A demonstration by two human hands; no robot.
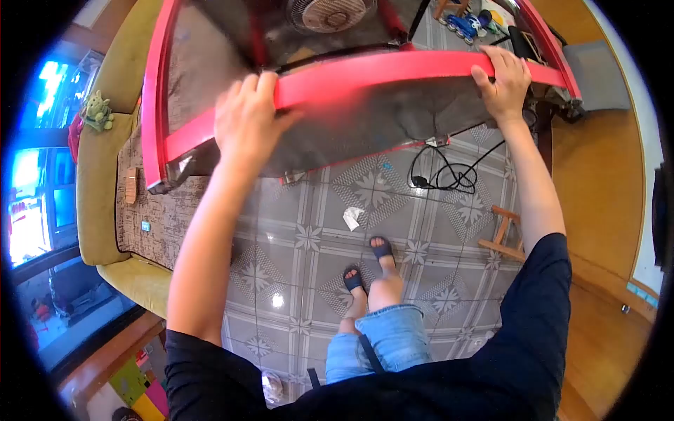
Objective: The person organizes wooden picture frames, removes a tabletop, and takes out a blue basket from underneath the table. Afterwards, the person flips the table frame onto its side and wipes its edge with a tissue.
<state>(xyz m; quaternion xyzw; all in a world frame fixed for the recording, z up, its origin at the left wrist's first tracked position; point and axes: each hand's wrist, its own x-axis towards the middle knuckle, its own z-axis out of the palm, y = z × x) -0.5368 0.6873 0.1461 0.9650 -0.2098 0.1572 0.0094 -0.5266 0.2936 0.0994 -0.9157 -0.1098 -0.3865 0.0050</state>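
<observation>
A large red frame (pixel 393 68) with grey panels is tilted in front of me, its front bar running across the upper view. My left hand (pixel 249 116) grips this bar left of its middle, fingers over the top and thumb below, slightly blurred. Near the right end my right hand (pixel 505 83) holds the same bar, its fingers curled over the upper edge. Inside the frame, at the top, is a round fan-like unit (pixel 330 12) behind a grille. A black cable (pixel 449 184) lies coiled on the floor below the frame.
A yellow-green sofa (pixel 98 182) with a green plush toy (pixel 97 112) stands on the left. White paper (pixel 352 218) lies on the tiled floor (pixel 281 274). At the right are a small wooden stool (pixel 502 238) and a wooden cabinet (pixel 597 203). Blue skates (pixel 460 27) are at the top.
</observation>
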